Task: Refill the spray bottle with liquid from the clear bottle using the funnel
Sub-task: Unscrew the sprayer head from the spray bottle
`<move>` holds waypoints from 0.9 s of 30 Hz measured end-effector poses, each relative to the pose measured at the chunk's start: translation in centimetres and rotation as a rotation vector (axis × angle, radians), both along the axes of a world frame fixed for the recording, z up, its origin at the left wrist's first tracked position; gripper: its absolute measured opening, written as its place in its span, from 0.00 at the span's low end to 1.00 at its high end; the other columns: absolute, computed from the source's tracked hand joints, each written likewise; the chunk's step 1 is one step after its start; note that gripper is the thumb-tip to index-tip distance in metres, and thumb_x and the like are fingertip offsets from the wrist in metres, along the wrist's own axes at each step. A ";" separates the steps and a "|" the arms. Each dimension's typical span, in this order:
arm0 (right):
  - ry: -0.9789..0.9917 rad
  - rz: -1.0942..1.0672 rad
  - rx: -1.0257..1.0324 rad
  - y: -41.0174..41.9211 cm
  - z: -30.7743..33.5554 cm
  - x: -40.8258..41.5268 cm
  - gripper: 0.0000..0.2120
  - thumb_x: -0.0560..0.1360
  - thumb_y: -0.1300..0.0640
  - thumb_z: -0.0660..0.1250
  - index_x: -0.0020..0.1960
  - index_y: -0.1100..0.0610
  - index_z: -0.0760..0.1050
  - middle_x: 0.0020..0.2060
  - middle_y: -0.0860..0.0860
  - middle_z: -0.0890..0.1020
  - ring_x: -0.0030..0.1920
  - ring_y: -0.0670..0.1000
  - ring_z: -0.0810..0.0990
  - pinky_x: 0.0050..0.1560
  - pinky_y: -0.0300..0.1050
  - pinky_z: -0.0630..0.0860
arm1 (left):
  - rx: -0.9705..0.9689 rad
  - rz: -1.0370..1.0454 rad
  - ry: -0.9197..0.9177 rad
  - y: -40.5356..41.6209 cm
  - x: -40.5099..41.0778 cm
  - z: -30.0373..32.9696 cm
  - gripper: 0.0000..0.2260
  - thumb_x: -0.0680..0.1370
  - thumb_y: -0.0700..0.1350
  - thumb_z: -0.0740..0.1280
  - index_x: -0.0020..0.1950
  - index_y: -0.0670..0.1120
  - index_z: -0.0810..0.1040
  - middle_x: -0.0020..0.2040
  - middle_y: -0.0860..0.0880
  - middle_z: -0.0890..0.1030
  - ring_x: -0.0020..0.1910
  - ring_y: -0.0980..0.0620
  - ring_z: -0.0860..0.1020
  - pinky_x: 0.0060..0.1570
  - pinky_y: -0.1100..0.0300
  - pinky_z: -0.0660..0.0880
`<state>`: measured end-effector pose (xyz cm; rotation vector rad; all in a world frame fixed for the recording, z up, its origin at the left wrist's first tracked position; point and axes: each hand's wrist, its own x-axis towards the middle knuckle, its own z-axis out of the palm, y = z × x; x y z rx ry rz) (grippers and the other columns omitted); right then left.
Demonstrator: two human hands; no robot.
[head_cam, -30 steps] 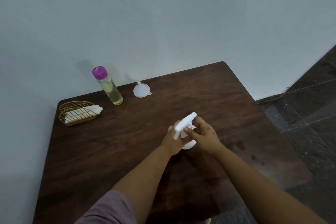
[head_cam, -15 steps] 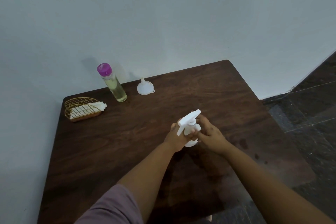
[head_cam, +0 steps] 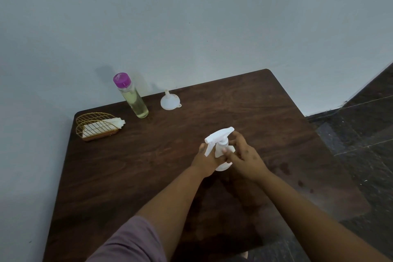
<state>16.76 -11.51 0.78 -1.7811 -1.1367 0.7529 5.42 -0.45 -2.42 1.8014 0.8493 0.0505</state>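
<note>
A small white spray bottle (head_cam: 221, 145) stands upright near the middle of the dark wooden table (head_cam: 148, 166), its trigger head pointing up and right. My left hand (head_cam: 204, 160) grips the bottle's body from the left. My right hand (head_cam: 244, 155) curls round its neck and collar just under the head. The clear bottle (head_cam: 133, 98) with a purple cap holds yellowish liquid and stands at the table's far edge. A white funnel (head_cam: 169, 101) lies mouth down beside it, spout up.
A gold wire basket (head_cam: 95, 125) with white napkins sits at the far left corner. A pale wall runs behind the table. Dark tiled floor (head_cam: 361, 144) lies to the right, past the table's edge. Small wet spots mark the wood at right.
The spray head has turned between my hands and now points up and right. My right fingers have shifted round the neck. The camera view has shifted slightly.
</note>
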 end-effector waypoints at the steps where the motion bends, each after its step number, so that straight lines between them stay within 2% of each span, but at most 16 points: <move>1: -0.038 0.002 -0.004 0.3 0.1 -0.1 0.28 0.74 0.41 0.67 0.68 0.48 0.60 0.51 0.39 0.80 0.45 0.39 0.82 0.43 0.30 0.74 | 0.010 -0.017 0.009 0.1 0.0 0.0 0.30 0.72 0.60 0.63 0.69 0.47 0.68 0.65 0.43 0.73 0.64 0.46 0.73 0.63 0.46 0.72; 2: -0.089 -0.018 -0.006 0.7 0.2 -0.2 0.30 0.72 0.42 0.69 0.66 0.51 0.60 0.49 0.40 0.81 0.44 0.41 0.82 0.41 0.31 0.75 | 0.010 -0.023 0.005 0.0 0.0 0.0 0.29 0.72 0.61 0.63 0.69 0.48 0.69 0.65 0.44 0.73 0.64 0.46 0.73 0.63 0.46 0.72; 3: -0.129 -0.045 -0.001 1.1 0.4 -0.4 0.26 0.72 0.42 0.70 0.62 0.51 0.62 0.47 0.43 0.81 0.42 0.42 0.82 0.40 0.34 0.75 | 0.013 -0.020 0.001 0.0 -0.1 -0.1 0.30 0.71 0.62 0.63 0.70 0.48 0.69 0.65 0.45 0.73 0.65 0.47 0.72 0.64 0.46 0.71; 6: -0.134 -0.031 0.020 1.4 0.5 -0.6 0.11 0.76 0.46 0.65 0.54 0.47 0.67 0.47 0.43 0.81 0.42 0.40 0.81 0.41 0.36 0.73 | 0.033 0.005 0.035 0.1 0.0 -0.1 0.33 0.72 0.63 0.66 0.72 0.51 0.64 0.67 0.47 0.71 0.66 0.48 0.71 0.65 0.47 0.71; 8: -0.050 0.030 -0.018 1.1 0.5 0.0 0.11 0.79 0.48 0.61 0.60 0.48 0.71 0.54 0.43 0.80 0.48 0.39 0.79 0.47 0.36 0.73 | 0.023 0.040 0.050 0.1 0.0 0.0 0.36 0.70 0.65 0.67 0.73 0.52 0.62 0.68 0.48 0.70 0.66 0.48 0.71 0.65 0.47 0.70; 10: 0.045 0.066 -0.096 0.9 0.5 0.5 0.18 0.80 0.49 0.60 0.69 0.47 0.68 0.61 0.46 0.77 0.57 0.43 0.76 0.56 0.40 0.73 | 0.012 0.055 0.048 0.2 -0.1 -0.1 0.37 0.69 0.65 0.66 0.73 0.51 0.63 0.70 0.47 0.69 0.68 0.46 0.69 0.67 0.46 0.68; 11: 0.058 0.087 -0.110 0.9 0.6 0.6 0.20 0.79 0.49 0.62 0.71 0.47 0.66 0.62 0.46 0.76 0.58 0.44 0.76 0.57 0.41 0.73 | 0.006 0.049 0.061 0.1 -0.1 0.0 0.35 0.71 0.63 0.66 0.73 0.49 0.63 0.71 0.46 0.68 0.69 0.44 0.68 0.69 0.45 0.66; 12: 0.038 0.107 -0.099 1.0 0.8 0.4 0.23 0.77 0.49 0.65 0.70 0.48 0.65 0.61 0.45 0.76 0.57 0.43 0.76 0.55 0.39 0.74 | 0.009 0.032 0.077 0.1 0.0 0.0 0.32 0.72 0.61 0.65 0.72 0.48 0.66 0.71 0.44 0.68 0.69 0.42 0.68 0.69 0.43 0.66; 14: -0.021 0.058 -0.044 1.4 0.8 -0.4 0.28 0.72 0.46 0.72 0.66 0.51 0.63 0.54 0.44 0.78 0.49 0.42 0.80 0.46 0.35 0.76 | 0.016 0.005 0.044 0.1 0.1 0.3 0.28 0.71 0.62 0.63 0.66 0.48 0.72 0.65 0.42 0.73 0.64 0.43 0.73 0.63 0.42 0.71; 15: -0.044 -0.012 -0.029 1.6 0.9 -0.9 0.27 0.71 0.46 0.72 0.62 0.51 0.62 0.49 0.44 0.79 0.44 0.43 0.81 0.41 0.34 0.75 | 0.007 0.015 0.022 0.0 0.1 0.5 0.29 0.70 0.63 0.63 0.66 0.49 0.72 0.64 0.43 0.74 0.63 0.44 0.74 0.62 0.43 0.73; 17: -0.070 -0.107 0.002 1.9 0.9 -1.3 0.17 0.74 0.46 0.69 0.54 0.50 0.64 0.43 0.45 0.80 0.40 0.42 0.81 0.36 0.32 0.73 | 0.019 0.023 0.011 0.0 0.1 0.5 0.32 0.69 0.64 0.65 0.70 0.51 0.68 0.65 0.45 0.73 0.64 0.47 0.73 0.62 0.45 0.73; 18: -0.068 -0.102 0.008 1.9 0.8 -1.2 0.13 0.76 0.47 0.67 0.52 0.49 0.65 0.42 0.44 0.80 0.39 0.41 0.81 0.36 0.31 0.72 | 0.047 0.019 0.020 0.1 0.1 0.3 0.33 0.71 0.63 0.66 0.72 0.51 0.65 0.66 0.47 0.72 0.65 0.48 0.72 0.63 0.46 0.72; 20: -0.035 -0.028 -0.010 1.5 0.9 -0.6 0.09 0.79 0.47 0.62 0.57 0.48 0.69 0.46 0.42 0.81 0.44 0.38 0.80 0.42 0.33 0.73 | 0.081 0.032 0.042 0.2 0.1 0.1 0.33 0.73 0.60 0.68 0.73 0.50 0.62 0.68 0.48 0.70 0.67 0.48 0.69 0.65 0.47 0.70; 23: 0.042 0.102 -0.081 1.1 1.2 0.5 0.18 0.80 0.46 0.58 0.68 0.49 0.68 0.57 0.44 0.79 0.55 0.42 0.78 0.56 0.42 0.75 | 0.046 0.029 0.027 0.2 0.1 0.2 0.36 0.70 0.64 0.67 0.73 0.49 0.64 0.67 0.47 0.72 0.67 0.47 0.69 0.66 0.46 0.69; 26: -0.026 0.093 -0.085 1.6 1.7 0.0 0.33 0.73 0.42 0.68 0.70 0.53 0.58 0.52 0.47 0.80 0.49 0.46 0.81 0.49 0.42 0.79 | 0.029 0.004 0.098 0.2 0.1 0.3 0.34 0.70 0.64 0.63 0.72 0.47 0.67 0.69 0.43 0.71 0.69 0.44 0.68 0.70 0.46 0.64; 27: -0.068 0.058 -0.078 1.9 1.7 -0.4 0.33 0.72 0.43 0.70 0.68 0.55 0.59 0.51 0.48 0.81 0.48 0.47 0.82 0.47 0.44 0.80 | 0.029 0.006 0.067 0.2 0.1 0.3 0.33 0.70 0.63 0.62 0.70 0.47 0.69 0.67 0.43 0.72 0.69 0.44 0.68 0.69 0.45 0.66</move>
